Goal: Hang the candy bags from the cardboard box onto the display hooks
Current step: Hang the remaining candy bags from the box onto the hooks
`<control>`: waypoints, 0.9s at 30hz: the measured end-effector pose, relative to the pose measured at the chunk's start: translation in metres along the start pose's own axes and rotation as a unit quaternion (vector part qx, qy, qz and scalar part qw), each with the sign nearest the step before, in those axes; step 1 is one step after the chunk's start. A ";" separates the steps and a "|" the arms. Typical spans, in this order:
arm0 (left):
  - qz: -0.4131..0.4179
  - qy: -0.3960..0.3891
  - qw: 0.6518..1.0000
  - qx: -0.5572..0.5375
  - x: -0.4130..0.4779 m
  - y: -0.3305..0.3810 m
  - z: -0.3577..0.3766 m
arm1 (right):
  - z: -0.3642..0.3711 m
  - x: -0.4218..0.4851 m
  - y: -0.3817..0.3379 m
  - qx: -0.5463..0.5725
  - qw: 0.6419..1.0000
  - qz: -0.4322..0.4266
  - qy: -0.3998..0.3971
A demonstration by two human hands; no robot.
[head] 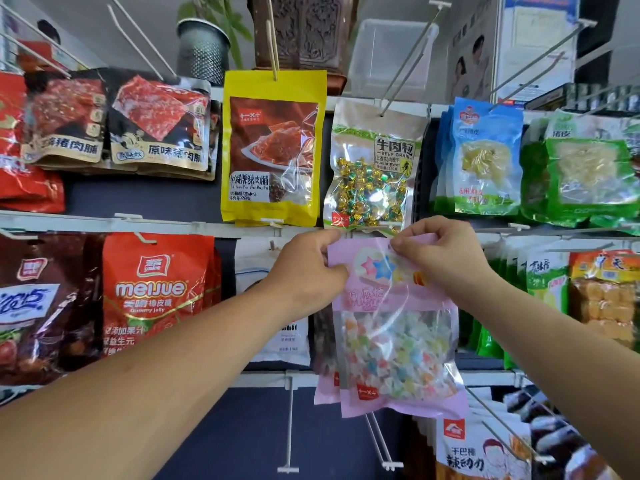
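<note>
Head view: a shop display rack fills the frame, its rails and long wire hooks crowded with snack packets. A yellow packet hangs at 12 o'clock, a clear packet of gold-wrapped sweets at 1 o'clock, and a red gummy packet at 8 o'clock.

Just right of centre, running down toward 5 o'clock, is a pink candy bag with a clear window full of pastel sweets. It is held flat against the rack, directly below the gold-sweet packet. A second pink bag peeks out behind its lower left corner, apparently already hung. The cardboard box is out of view.

Both hands are closed on the bag's top edge. The left hand, at centre, pinches the upper left corner between thumb and fingers. The right hand, at 3 o'clock, pinches the top strip from above with curled fingers.

The step in hand looks like the hanging itself, with the bag's header brought up to the rail. The hook tip and the bag's hole are hidden behind the fingers, so whether the bag is threaded cannot be told.

The next move likely calls for lining the hole up with the hook tip, sliding the bag back along the wire, then letting go with both hands. An empty hook juts out at 6 o'clock.
</note>
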State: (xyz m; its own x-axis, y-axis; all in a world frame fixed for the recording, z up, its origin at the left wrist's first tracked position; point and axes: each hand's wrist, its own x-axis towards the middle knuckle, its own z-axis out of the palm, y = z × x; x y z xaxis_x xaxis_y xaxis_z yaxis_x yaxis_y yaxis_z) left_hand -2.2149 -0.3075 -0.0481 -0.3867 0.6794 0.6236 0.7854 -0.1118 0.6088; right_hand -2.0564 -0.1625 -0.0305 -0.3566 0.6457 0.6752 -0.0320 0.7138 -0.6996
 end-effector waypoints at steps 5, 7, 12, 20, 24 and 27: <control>0.006 0.063 0.998 -0.005 0.000 0.000 0.000 | 0.004 -0.006 0.007 0.068 0.996 0.045 -0.035; 0.013 0.092 0.996 -0.021 0.005 -0.002 0.000 | 0.003 -0.004 0.007 0.096 0.994 0.047 -0.033; 0.003 0.104 0.994 0.012 0.020 -0.007 0.002 | 0.008 0.005 0.014 0.030 0.998 0.043 -0.033; -0.021 0.049 0.999 0.006 0.010 -0.024 0.005 | 0.024 -0.028 0.036 -0.352 0.873 -0.307 0.142; -0.035 0.051 0.997 -0.034 -0.020 -0.039 0.000 | 0.039 -0.070 0.068 -0.421 0.828 -0.370 0.003; -0.071 0.057 0.995 -0.039 -0.043 -0.049 -0.002 | 0.046 -0.069 0.077 -0.450 0.832 -0.320 -0.044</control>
State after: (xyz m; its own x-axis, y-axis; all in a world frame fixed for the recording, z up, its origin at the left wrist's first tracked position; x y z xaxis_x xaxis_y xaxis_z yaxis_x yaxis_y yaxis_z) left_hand -2.2380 -0.3331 -0.1042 -0.5469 0.6057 0.5780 0.6814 -0.0791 0.7276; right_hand -2.0769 -0.1649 -0.1418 -0.6043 0.0603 0.7945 0.4562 0.8437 0.2830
